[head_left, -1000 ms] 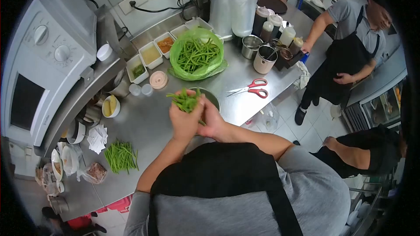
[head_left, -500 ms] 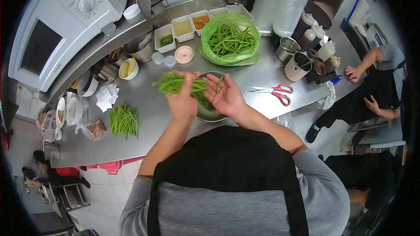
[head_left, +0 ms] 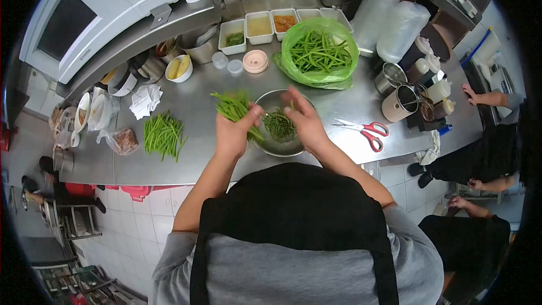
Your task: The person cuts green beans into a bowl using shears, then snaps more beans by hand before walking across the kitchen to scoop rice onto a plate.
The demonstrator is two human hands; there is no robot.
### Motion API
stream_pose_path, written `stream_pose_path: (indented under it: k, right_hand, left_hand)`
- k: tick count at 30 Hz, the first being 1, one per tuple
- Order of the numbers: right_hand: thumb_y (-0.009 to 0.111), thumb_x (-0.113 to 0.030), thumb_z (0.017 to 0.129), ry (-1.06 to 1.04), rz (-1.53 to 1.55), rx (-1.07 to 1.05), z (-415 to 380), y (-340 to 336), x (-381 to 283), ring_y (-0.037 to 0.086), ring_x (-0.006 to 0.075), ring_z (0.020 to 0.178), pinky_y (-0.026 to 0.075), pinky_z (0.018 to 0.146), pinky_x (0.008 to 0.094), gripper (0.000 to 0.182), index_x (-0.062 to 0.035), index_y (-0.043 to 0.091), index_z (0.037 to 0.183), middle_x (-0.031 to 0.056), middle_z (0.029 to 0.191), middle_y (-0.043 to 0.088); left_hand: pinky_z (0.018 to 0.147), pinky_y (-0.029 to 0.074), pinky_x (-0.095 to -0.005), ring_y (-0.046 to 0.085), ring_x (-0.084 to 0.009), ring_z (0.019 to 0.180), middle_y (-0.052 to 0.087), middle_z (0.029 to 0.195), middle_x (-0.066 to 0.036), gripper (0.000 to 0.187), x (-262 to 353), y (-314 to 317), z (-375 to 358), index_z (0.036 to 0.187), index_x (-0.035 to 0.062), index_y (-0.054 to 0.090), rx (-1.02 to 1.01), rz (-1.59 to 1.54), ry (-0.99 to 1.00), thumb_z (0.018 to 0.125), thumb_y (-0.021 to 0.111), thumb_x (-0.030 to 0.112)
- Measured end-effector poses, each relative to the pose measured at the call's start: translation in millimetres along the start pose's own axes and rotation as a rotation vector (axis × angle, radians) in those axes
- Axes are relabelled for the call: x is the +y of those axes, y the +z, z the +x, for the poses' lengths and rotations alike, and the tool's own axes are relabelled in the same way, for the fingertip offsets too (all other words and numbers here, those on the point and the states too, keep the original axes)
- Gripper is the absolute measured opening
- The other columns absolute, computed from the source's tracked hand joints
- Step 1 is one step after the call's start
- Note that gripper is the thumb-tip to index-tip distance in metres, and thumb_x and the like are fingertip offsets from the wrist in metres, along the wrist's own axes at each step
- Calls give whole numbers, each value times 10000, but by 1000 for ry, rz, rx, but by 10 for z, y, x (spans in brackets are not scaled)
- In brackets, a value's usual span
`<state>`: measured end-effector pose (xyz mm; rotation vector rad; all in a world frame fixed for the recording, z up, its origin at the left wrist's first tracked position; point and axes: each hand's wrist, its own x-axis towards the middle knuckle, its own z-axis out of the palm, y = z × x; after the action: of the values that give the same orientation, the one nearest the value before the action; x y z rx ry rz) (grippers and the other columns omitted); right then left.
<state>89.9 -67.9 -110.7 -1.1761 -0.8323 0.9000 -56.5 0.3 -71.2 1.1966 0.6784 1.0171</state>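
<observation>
A bunch of green beans point(head_left: 232, 105) is clenched in the left hand point(head_left: 232, 133), whose fingers are wrapped around the stems so that the bunch sticks up and to the left, over the steel worktop point(head_left: 197, 114) just beside a metal bowl point(head_left: 279, 124). The right hand point(head_left: 304, 118) is held over the bowl's right side with its fingers partly curled above the trimmed beans point(head_left: 279, 124) lying inside; whether a bean is pinched between them cannot be told. A loose pile of beans point(head_left: 162, 135) is laid flat on the worktop well to the left of the bowl, near a small plastic bag point(head_left: 122, 141). Behind the bowl, a green plastic bag point(head_left: 319, 52) is seen spread open and filled with more beans. Red-handled scissors point(head_left: 370, 131) are placed to the right of the bowl, apart from it. A row of white square containers point(head_left: 265, 24) is set along the back edge, with a stack of pink lids point(head_left: 255, 60) in front of them. A metal cup point(head_left: 401, 101) is stood near squeeze bottles point(head_left: 437, 87) at the right. A white microwave point(head_left: 96, 11) is mounted on a shelf above the left of the worktop. Another person's hand point(head_left: 470, 93) is rested on the worktop's far right end.
</observation>
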Motion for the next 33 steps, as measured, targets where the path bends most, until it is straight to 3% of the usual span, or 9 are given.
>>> stream_pose_path:
  k: [3, 6, 10, 14, 22, 25, 28, 31, 33]
  right_hand:
    - [495, -342, 913, -140, -32, 110, 44, -10, 108, 441, 266, 1184, 350, 981, 377, 476, -39, 415, 1271, 152, 1232, 499]
    - [422, -414, 928, 591, 1006, -288, -4, -24, -13, 500, 237, 1108, 341, 998, 351, 460, -82, 478, 1241, 101, 1192, 532]
    - [407, -531, 892, 552, 1499, -390, -112, 140, -73, 501, 266, 1090, 345, 984, 387, 570, -47, 499, 1179, 141, 1169, 544]
    - [517, -442, 876, 545, 1141, 122, 5, -4, -136, 552, 232, 1001, 407, 940, 370, 414, -69, 570, 1047, 108, 1100, 586]
    - [540, -274, 905, 557, 939, -77, 101, -81, -300, 523, 119, 601, 449, 522, 257, 154, -124, 508, 918, 2, 741, 532]
    - [583, -206, 881, 357, 889, 25, 309, -131, -254, 476, 116, 564, 424, 489, 266, 146, -130, 463, 916, -4, 661, 475]
    - [576, -133, 873, 300, 738, 141, 398, -221, -283, 479, 131, 540, 434, 472, 279, 140, -103, 463, 949, 12, 644, 468]
    - [590, -127, 867, 247, 615, 70, 295, 18, -325, 483, 113, 531, 424, 478, 260, 147, -97, 478, 959, 9, 644, 475]
    - [586, -116, 869, 121, 517, -15, 216, 221, -298, 492, 103, 537, 423, 488, 249, 145, -85, 484, 968, 9, 657, 487]
  left_hand:
    - [602, 455, -268, 552, -166, 682, 556, 809, -75, 268, 8, 96, 40, 943, 38, 453, 54, -150, 152, 766, 631, -55]
    - [694, 459, -290, 556, -168, 752, 553, 843, -84, 310, -44, 280, -24, 987, 47, 427, -18, -21, 308, 773, 633, -43]
    - [851, 415, -367, 559, -197, 864, 566, 853, -81, 289, -157, 582, -173, 946, 63, 466, -108, 33, 410, 754, 674, 5]
    - [954, 316, -447, 547, -240, 917, 553, 859, -48, 271, -291, 388, -36, 818, 111, 534, -202, 653, 832, 668, 760, 116]
    - [991, 280, -491, 359, -355, 1206, 395, 1286, -102, 335, -309, 433, -77, 891, 247, 648, -328, 686, 952, 585, 777, 206]
    - [1033, 235, -507, 251, -348, 1306, 318, 1359, -115, 619, -173, 369, -84, 1163, 240, 550, -506, 754, 768, 589, 778, 199]
    - [1075, 165, -502, 201, -303, 1336, 280, 1393, -127, 949, -184, 15, -11, 1360, 184, 305, -596, 230, 108, 572, 831, 239]
    - [1056, 270, -454, 325, -255, 1279, 356, 1340, -115, 991, -19, 6, 81, 1400, 116, 149, -525, -527, -410, 643, 786, 160]
    - [963, 376, -411, 419, -244, 1190, 404, 1277, -94, 885, -32, 97, 65, 1384, 117, 183, -452, -267, -539, 692, 734, 99]
